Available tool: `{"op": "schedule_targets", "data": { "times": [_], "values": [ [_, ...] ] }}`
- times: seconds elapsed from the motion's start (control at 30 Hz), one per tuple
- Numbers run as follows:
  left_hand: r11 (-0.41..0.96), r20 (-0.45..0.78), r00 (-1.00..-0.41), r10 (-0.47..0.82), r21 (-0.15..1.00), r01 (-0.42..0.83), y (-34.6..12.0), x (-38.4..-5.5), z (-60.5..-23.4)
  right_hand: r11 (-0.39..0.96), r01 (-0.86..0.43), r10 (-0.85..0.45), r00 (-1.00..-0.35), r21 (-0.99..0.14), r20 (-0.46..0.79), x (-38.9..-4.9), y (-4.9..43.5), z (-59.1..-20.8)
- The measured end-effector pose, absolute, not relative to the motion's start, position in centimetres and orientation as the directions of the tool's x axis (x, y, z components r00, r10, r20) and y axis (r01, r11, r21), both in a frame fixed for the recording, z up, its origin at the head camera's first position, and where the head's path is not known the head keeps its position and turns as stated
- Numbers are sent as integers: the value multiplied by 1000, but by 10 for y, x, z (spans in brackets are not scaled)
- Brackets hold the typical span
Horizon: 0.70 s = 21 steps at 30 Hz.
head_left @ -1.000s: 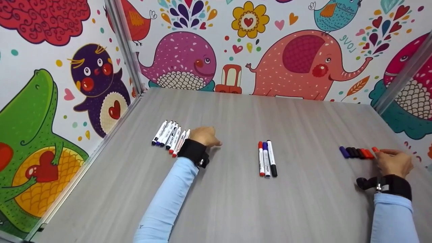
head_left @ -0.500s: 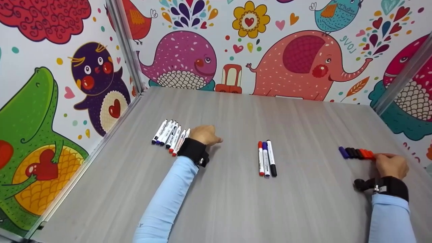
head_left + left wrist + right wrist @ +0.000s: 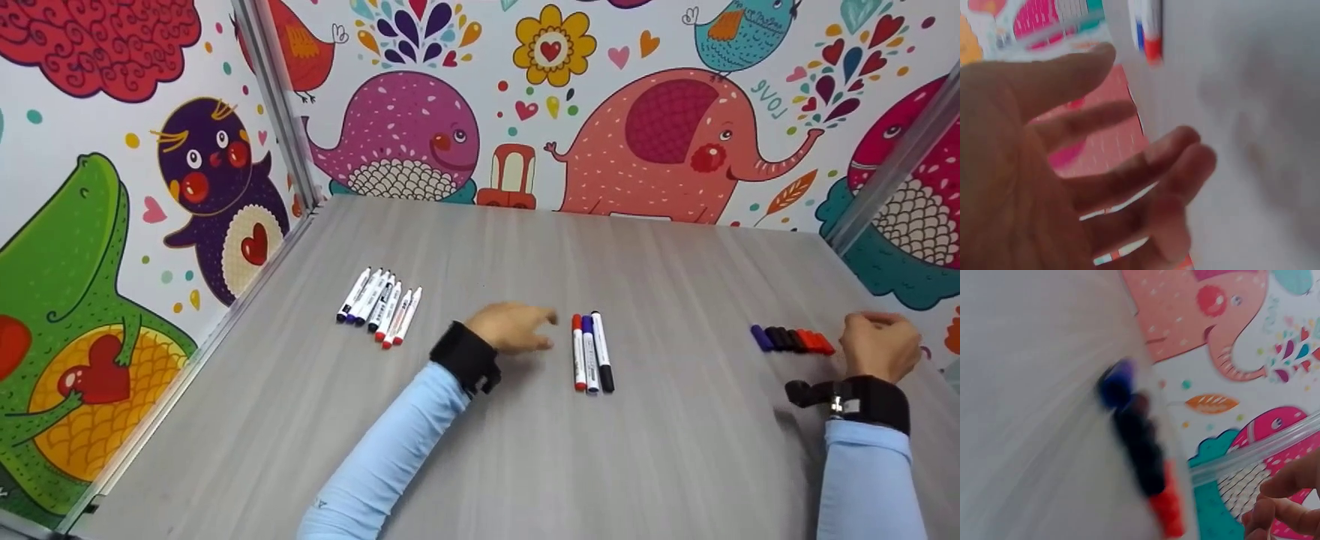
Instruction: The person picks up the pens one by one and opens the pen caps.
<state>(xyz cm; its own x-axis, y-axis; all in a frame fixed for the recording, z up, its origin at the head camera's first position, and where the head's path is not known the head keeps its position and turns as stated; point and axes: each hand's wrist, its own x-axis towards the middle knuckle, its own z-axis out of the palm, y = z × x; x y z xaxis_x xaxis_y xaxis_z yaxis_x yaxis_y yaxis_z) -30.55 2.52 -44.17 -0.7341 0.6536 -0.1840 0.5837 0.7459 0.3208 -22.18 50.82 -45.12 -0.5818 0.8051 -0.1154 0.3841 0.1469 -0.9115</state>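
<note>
My left hand (image 3: pixel 514 328) hovers over the table with fingers spread and nothing in them, just left of three capped markers. These are a red-capped marker (image 3: pixel 579 352), a blue-capped marker (image 3: pixel 591 354) and a black-capped marker (image 3: pixel 603 352), lying side by side. In the left wrist view a red marker end (image 3: pixel 1153 48) shows beyond the thumb. My right hand (image 3: pixel 881 346), fingers loosely bent, is beside the right end of a row of marker caps (image 3: pixel 793 340). Nothing shows between the right fingertips (image 3: pixel 1264 509). The row runs blue, black, then red.
Several uncapped white markers (image 3: pixel 379 307) lie in a slanted row on the left of the grey table (image 3: pixel 675 450). Printed panels (image 3: pixel 637 150) with cartoon animals close off the back and sides.
My left hand has left the uncapped markers and moved right towards the three capped ones. My right hand set a red cap at the row's end and drew back from it.
</note>
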Motion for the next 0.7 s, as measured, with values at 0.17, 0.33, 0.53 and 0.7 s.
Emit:
{"op": "schedule_targets", "data": {
  "times": [0.17, 0.33, 0.53, 0.7],
  "values": [
    [684, -208, -652, 729, 263, 681, 46, -290, -453, 167, 222, 706, -707, -961, -41, -232, 477, -424],
    [668, -161, -648, 744, 187, 720, 49, -286, -455, 423, 232, 635, -766, -876, 104, -244, 441, -408],
    [741, -47, -746, 664, 173, 649, 43, -291, -451, 549, 185, 558, -807, -815, 193, -247, 414, -392],
    [828, 3, -843, 539, 182, 530, 36, -299, -455, 568, 137, 517, -827, -812, 222, -242, 400, -383]
  ]
}}
